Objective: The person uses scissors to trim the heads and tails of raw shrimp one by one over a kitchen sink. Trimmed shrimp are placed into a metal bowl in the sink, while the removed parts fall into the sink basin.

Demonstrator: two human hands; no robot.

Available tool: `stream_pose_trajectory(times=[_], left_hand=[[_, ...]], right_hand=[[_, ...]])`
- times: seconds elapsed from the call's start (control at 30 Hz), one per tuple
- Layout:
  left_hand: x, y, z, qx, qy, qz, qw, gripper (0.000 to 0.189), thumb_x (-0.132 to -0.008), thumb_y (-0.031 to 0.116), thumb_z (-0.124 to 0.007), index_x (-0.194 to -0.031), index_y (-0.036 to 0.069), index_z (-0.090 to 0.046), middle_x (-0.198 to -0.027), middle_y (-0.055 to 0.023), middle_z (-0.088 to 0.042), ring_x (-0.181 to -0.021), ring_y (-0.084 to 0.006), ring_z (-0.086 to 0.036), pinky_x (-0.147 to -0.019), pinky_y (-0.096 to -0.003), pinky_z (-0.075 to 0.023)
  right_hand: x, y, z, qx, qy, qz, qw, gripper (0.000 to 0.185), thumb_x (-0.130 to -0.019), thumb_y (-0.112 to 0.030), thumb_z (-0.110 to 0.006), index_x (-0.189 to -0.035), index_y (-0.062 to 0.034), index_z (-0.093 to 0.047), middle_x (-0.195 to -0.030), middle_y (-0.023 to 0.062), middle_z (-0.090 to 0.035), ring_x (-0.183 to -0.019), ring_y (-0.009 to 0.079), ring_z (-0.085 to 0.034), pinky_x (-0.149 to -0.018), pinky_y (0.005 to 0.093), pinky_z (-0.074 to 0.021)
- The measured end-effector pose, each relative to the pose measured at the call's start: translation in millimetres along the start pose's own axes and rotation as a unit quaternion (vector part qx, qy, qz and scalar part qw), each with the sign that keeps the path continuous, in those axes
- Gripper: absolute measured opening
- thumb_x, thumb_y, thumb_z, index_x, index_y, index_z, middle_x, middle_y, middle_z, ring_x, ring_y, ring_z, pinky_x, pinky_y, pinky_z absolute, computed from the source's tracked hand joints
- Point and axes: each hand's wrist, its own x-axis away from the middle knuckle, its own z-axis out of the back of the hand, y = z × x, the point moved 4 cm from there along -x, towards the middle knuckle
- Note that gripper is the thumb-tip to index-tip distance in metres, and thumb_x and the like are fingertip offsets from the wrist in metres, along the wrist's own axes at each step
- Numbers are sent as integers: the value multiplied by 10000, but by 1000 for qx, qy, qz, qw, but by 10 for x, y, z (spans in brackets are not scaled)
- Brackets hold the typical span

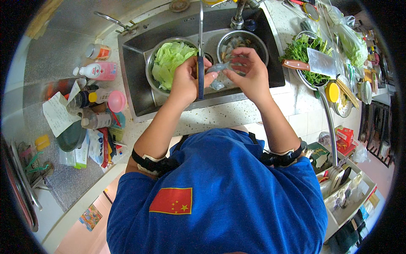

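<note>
Over the sink (203, 36), a greyish translucent shrimp (219, 67) stretches between my two hands. Its left end is pinched by the thumb and fingers of my left hand (192, 77). My right hand (250, 71) has its thumb and curled fingers at the other end. A slim metal piece with a dark blue end (200, 79) crosses in front of my left hand; I cannot tell whether it is held. Just below hangs or lies another pale shrimp (217, 85). Behind my right hand stands a metal bowl (265, 47) of shellfish-like pieces, partly hidden.
Left in the sink, a metal bowl (148, 68) holds lettuce leaves (169, 60). A cleaver (320, 62) rests across a strainer of leafy greens (304, 44) on the right counter. Bottles (100, 70) and papers crowd the left counter. A faucet (237, 22) rises behind the sink.
</note>
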Motion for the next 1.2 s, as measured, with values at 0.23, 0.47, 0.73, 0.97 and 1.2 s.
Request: stream_pose_trajectory(times=[0.23,0.47,0.73,0.97,1.2], left_hand=[[36,68,-27,21,7,-24,999,243,-732,-3,-700,-933,35,-569,-856,-34,-604,-734,-98,-566,-684,-222,-463],[2,33,-63,32,-1,-39,999,243,-731,5,-709,-936,36,-582,-809,-8,-599,-688,-67,-543,-633,-206,-446],[0,40,-28,-7,27,-31,999,238,-740,60,-737,-907,18,-573,-769,-5,-586,-650,-47,-516,-576,-200,-432],[39,40,12,-70,5,-45,997,224,-755,55,-713,-916,18,-562,-779,-27,-587,-653,-78,-560,-587,-218,-463],[75,49,18,-54,-38,-29,997,203,-785,5,-663,-941,-6,-534,-833,-67,-608,-771,-158,-652,-638,-247,-513]], right_hand=[[103,183,-25,-181,-56,-148,971,165,-814,-98,-673,-939,-4,-622,-876,27,-636,-804,79,-573,-740,210,-446],[31,168,-102,-220,-77,-150,961,138,-820,-92,-660,-916,-2,-620,-852,22,-639,-777,68,-571,-716,202,-440],[16,213,-162,-194,-80,-152,966,135,-843,-116,-628,-882,13,-621,-830,42,-645,-771,83,-585,-721,224,-460],[-44,150,-110,-185,-131,-158,961,176,-877,-154,-587,-868,20,-612,-806,62,-644,-768,118,-605,-746,257,-483],[-52,93,-53,-180,-161,-137,961,166,-877,-139,-583,-909,24,-589,-829,66,-645,-778,134,-626,-736,264,-501]])
